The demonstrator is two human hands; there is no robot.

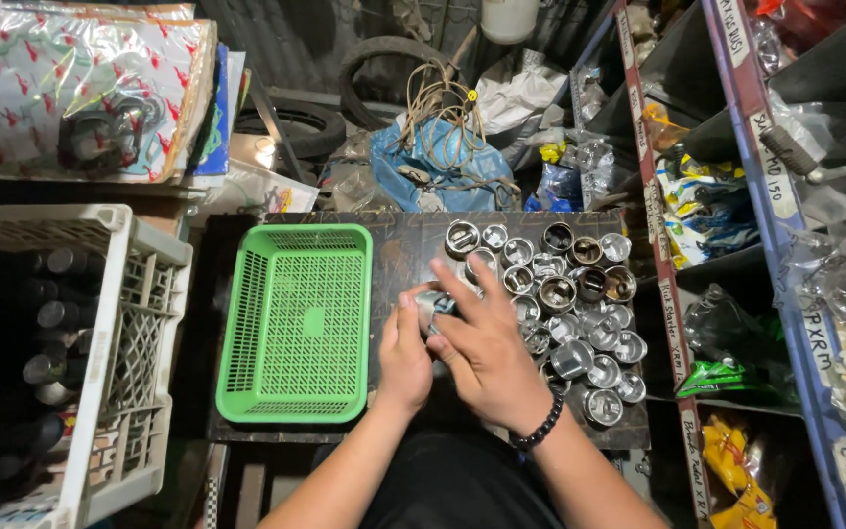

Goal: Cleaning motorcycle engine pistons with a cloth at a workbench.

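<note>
Centrally, both hands meet over a dark, scuffed board [403, 250] laid flat as a work surface. The left hand [403, 358] is curled, its thumb and fingers closed on a small cylindrical metal part [433, 306] of dull silver finish, held just above the board between the basket and the cluster of parts. The right hand [487, 343] lies over the same part with fingers spread, fingertips resting on it; whether it grips or only steadies cannot be told. A dark beaded bracelet [543, 426] circles the right wrist.

To the right of the hands stands a dense cluster of metal cups [580, 313], round, hollow, open ends up, some bright, some tarnished brown, touching one another. To the left lies a green plastic basket [298, 323], rectangular, with fine mesh floor and walls. Further left stands a white lattice crate [129, 343] holding dark bottles [46, 318].
</note>
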